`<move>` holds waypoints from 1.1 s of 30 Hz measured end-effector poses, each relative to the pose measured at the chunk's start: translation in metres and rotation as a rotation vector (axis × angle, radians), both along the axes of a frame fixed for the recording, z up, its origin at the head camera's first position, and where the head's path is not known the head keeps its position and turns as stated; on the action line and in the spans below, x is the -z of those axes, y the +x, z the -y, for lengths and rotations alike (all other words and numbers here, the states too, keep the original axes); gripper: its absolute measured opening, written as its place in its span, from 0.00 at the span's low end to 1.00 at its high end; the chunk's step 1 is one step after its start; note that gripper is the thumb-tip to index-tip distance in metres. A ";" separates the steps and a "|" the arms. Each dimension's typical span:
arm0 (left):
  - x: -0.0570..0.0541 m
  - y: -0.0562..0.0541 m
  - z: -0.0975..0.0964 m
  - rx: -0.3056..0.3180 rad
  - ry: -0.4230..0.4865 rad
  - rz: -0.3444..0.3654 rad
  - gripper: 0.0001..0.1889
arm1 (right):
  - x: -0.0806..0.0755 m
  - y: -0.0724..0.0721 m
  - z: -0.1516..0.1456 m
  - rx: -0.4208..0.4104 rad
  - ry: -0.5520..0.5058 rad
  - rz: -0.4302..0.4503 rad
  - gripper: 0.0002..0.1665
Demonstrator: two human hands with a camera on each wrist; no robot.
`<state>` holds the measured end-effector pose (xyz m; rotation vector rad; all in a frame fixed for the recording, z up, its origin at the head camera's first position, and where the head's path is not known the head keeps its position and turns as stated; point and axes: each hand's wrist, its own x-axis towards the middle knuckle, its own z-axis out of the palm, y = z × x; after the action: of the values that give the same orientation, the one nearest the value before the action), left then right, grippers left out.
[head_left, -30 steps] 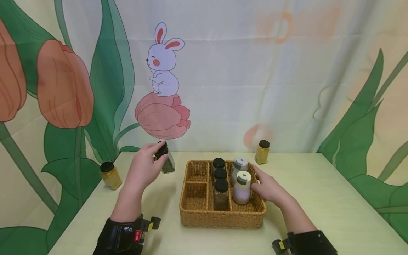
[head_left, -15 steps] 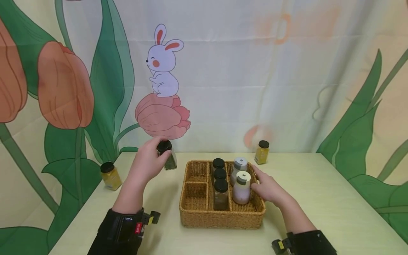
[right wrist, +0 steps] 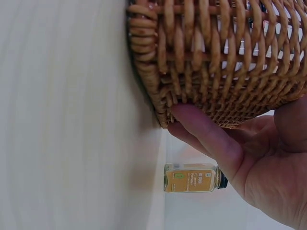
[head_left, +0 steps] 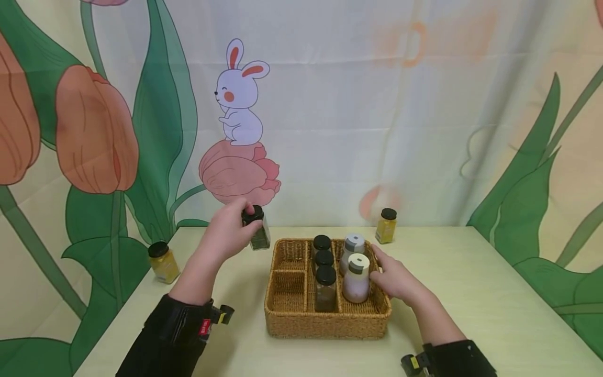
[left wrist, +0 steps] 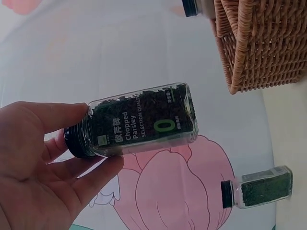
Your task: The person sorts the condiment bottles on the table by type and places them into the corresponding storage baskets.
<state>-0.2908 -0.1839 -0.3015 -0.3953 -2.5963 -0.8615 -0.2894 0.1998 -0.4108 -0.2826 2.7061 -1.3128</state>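
My left hand point(head_left: 231, 230) holds a glass jar of chopped parsley point(left wrist: 144, 117) by its black-capped end, fingers and thumb around the neck. The jar hangs tilted above the table, left of the back corner of the wicker basket point(head_left: 325, 327). My right hand point(head_left: 393, 275) grips the basket's right side, with fingers against the outer weave point(right wrist: 192, 72) and the thumb at the rim. Within the basket, black-capped jars point(head_left: 326, 293) line the middle compartment. Two shakers with pale caps, the nearer a white shaker point(head_left: 356, 285), stand in the right compartment. Nothing shows in the two left compartments.
A yellow jar point(head_left: 163, 264) stands at the table's left edge. Behind the basket at the right is a turmeric powder jar point(right wrist: 192, 180). Another green-filled jar point(left wrist: 261, 187) stands on the table in the left wrist view. A printed curtain point(head_left: 330, 131) hangs behind.
My left hand has carried the parsley jar rightward, closer to the basket's back left corner. My right hand and the basket have stayed in place.
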 end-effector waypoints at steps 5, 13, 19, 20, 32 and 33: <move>-0.004 -0.003 -0.006 0.029 -0.029 0.014 0.13 | 0.000 -0.001 0.000 0.000 -0.003 0.002 0.51; -0.008 -0.010 -0.016 0.037 -0.100 0.017 0.12 | 0.000 -0.001 0.000 0.003 0.000 -0.004 0.51; -0.008 -0.017 -0.023 0.045 -0.128 0.033 0.11 | 0.000 0.000 0.000 0.006 -0.008 0.011 0.51; -0.008 -0.017 -0.024 0.047 -0.130 0.037 0.11 | 0.000 -0.001 0.000 0.005 -0.008 0.012 0.51; -0.010 -0.026 -0.042 0.066 -0.162 0.088 0.14 | 0.001 0.000 0.000 0.009 -0.019 0.012 0.51; -0.010 -0.027 -0.044 0.069 -0.161 0.094 0.14 | 0.001 0.000 0.000 0.009 -0.019 0.014 0.51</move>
<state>-0.3178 -0.1404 -0.2915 -0.5033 -2.7636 -0.7111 -0.2894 0.1995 -0.4117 -0.2629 2.6879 -1.3389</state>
